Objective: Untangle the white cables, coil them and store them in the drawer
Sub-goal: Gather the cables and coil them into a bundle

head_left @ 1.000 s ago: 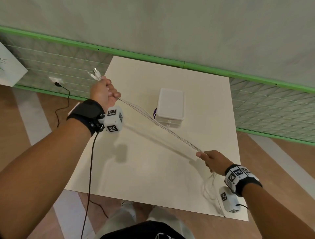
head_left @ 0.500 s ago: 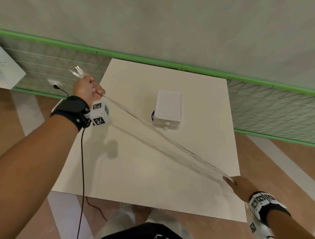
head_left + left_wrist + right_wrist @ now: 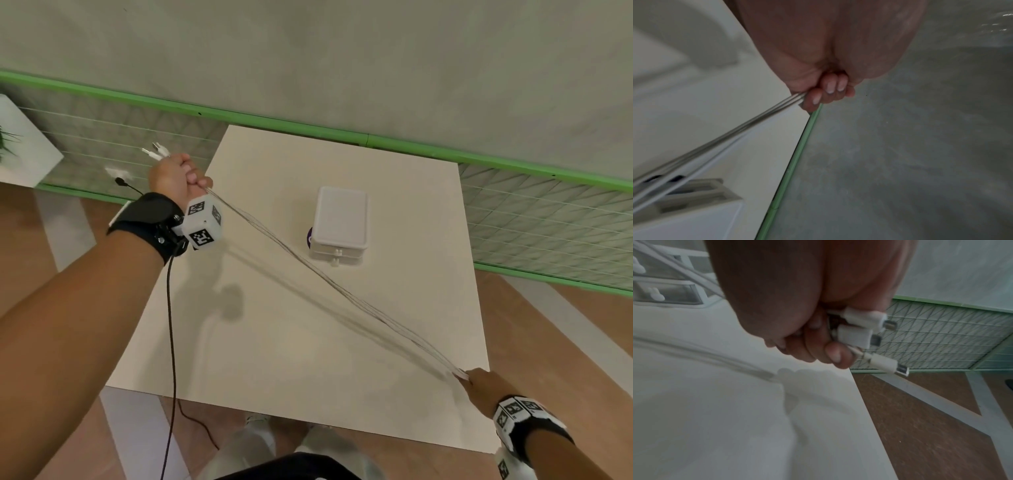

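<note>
Several thin white cables (image 3: pixel 342 294) stretch taut in a diagonal over the cream table (image 3: pixel 274 359). My left hand (image 3: pixel 178 174) grips one end of the bundle above the table's far left corner, with white plugs (image 3: pixel 156 152) sticking out past the fist. In the left wrist view the curled fingers (image 3: pixel 828 94) clamp the strands (image 3: pixel 735 134). My right hand (image 3: pixel 479 385) holds the other end at the near right corner; its plugs (image 3: pixel 863 334) poke out of the grip. The small white drawer unit (image 3: pixel 340 222) stands mid-table, both drawers closed, just beyond the cables.
A purple object (image 3: pixel 309 236) peeks out left of the drawer unit. A black wrist-camera lead (image 3: pixel 171 325) hangs off the table's left side. A green-framed mesh panel (image 3: pixel 548 222) lines the wall behind, with a socket (image 3: pixel 118 174) at left.
My right hand slid back along the cables to the table's near right corner, taking up the slack loop that hung below it. The left hand drifted left. The bundle now runs straight.
</note>
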Demonstrator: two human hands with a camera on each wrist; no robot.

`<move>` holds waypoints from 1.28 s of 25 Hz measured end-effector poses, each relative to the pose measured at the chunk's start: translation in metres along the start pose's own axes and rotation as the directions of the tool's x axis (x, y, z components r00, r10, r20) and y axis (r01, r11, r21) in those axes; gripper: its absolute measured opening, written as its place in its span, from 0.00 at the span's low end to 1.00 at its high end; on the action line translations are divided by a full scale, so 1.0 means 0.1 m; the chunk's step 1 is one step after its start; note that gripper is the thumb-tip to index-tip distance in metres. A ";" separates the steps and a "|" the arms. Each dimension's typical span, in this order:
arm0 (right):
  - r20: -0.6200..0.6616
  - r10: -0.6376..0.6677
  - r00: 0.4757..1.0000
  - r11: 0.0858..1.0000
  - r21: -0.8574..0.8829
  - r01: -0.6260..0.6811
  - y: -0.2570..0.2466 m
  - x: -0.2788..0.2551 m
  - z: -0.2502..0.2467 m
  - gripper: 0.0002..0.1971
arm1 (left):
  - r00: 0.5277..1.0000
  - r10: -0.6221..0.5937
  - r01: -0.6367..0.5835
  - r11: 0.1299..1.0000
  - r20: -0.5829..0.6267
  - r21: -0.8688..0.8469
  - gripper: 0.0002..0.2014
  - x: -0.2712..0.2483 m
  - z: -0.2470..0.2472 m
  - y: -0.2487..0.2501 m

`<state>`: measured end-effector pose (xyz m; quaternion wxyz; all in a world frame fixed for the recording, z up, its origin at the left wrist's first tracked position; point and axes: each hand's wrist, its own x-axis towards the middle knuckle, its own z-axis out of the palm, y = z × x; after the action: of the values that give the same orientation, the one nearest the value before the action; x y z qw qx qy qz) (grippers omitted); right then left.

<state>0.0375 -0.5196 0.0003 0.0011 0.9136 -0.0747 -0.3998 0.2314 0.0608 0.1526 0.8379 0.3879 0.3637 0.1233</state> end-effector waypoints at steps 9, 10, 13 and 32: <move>0.079 0.010 0.997 0.985 -0.175 0.004 -0.50 0.01 -0.45 0.58 | 0.913 -0.299 0.188 0.913 0.279 0.361 0.15 -0.67 -0.04 -1.04; 0.023 -0.047 0.999 0.987 -0.153 0.050 -0.67 -0.02 -0.59 0.55 | 0.911 -0.287 0.153 0.901 0.296 0.405 0.14 -0.75 -0.01 -1.10; -0.174 -0.324 0.930 0.932 0.111 0.346 -1.30 -0.18 -0.96 0.44 | 0.871 -0.314 0.105 0.870 0.377 0.482 0.15 -1.00 0.08 -1.25; -0.270 -0.661 0.700 0.669 0.210 0.713 -2.69 -0.63 -1.08 0.10 | 0.850 -0.375 0.287 0.919 0.369 0.272 0.08 -1.17 0.08 -1.35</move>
<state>0.1103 -0.2516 0.1036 -0.2817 0.8935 0.2168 -0.2745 0.1444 -0.0918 0.1163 0.8593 0.4211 0.2502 -0.1470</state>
